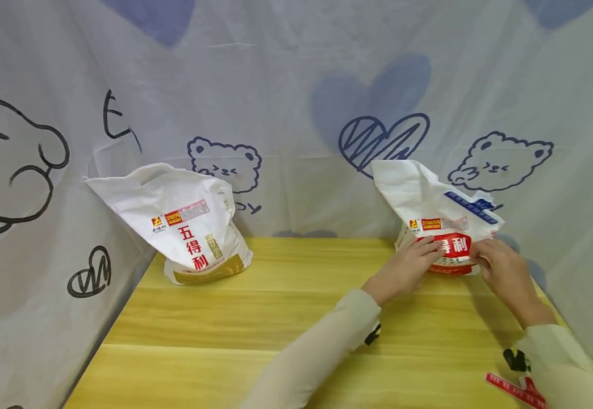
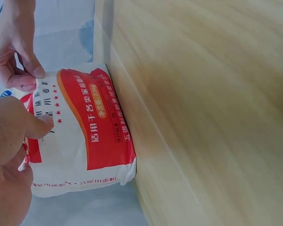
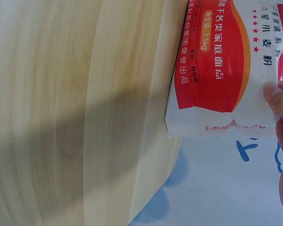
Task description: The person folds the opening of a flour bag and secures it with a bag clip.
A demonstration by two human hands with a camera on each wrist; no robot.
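Note:
A white and red wheat flour bag (image 1: 429,196) stands at the table's right rear, its upper part folded over and leaning left. On the slanting right edge of its top sits a blue clip (image 1: 474,207). My left hand (image 1: 406,266) grips the front of the bag left of centre, thumb on the printed face in the left wrist view. With thumb and curled fingers, my right hand (image 1: 506,275) pinches the bag's right front edge. The right wrist view shows the red lower panel of the flour bag (image 3: 212,61); most of the right hand is cut off there.
Another white flour bag (image 1: 189,221), with a gold base band, stands at the left rear, its top slumped left. A red clip (image 1: 513,389) lies near the right sleeve. Patterned cloth (image 1: 286,113) hangs behind and beside the wooden table (image 1: 199,324).

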